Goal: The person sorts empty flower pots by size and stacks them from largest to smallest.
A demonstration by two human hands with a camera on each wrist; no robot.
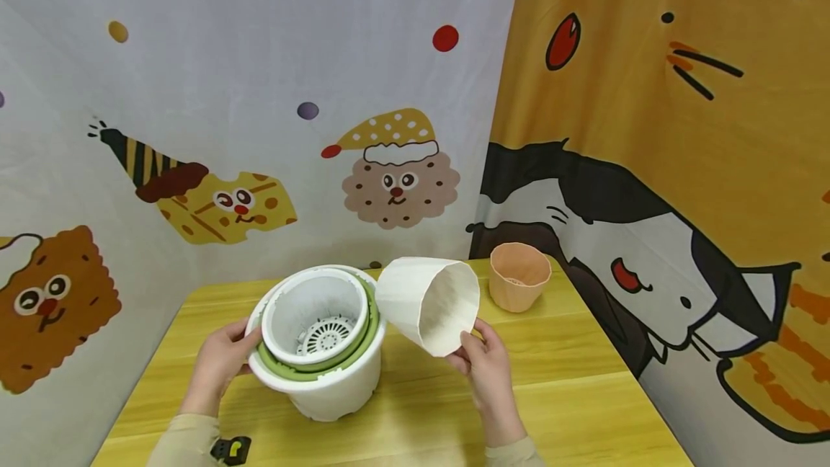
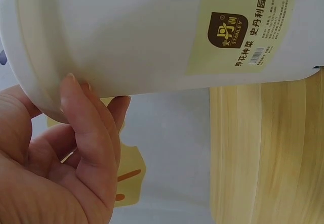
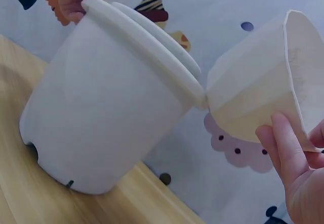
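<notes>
A large white flower pot [image 1: 337,398] stands on the table with a green pot [image 1: 314,375] and a smaller white pot [image 1: 285,323] nested inside it; the smaller one has a slotted bottom. My left hand [image 1: 220,362] grips the large pot's rim at its left side. In the left wrist view, the fingers [image 2: 83,118] curl under that rim beside a printed label [image 2: 243,32]. A cream faceted flower pot [image 1: 405,294] is held up tilted, its mouth turned to the right, and my right hand [image 1: 486,366] pinches its rim. Its base meets the nested pots' rim in the right wrist view.
An orange flower pot [image 1: 519,278] stands upright at the table's back right. The wooden table [image 1: 570,409] runs up to a cartoon-printed cloth [image 1: 382,34] behind it and at the sides. A dark watch [image 1: 231,450] is on the left wrist.
</notes>
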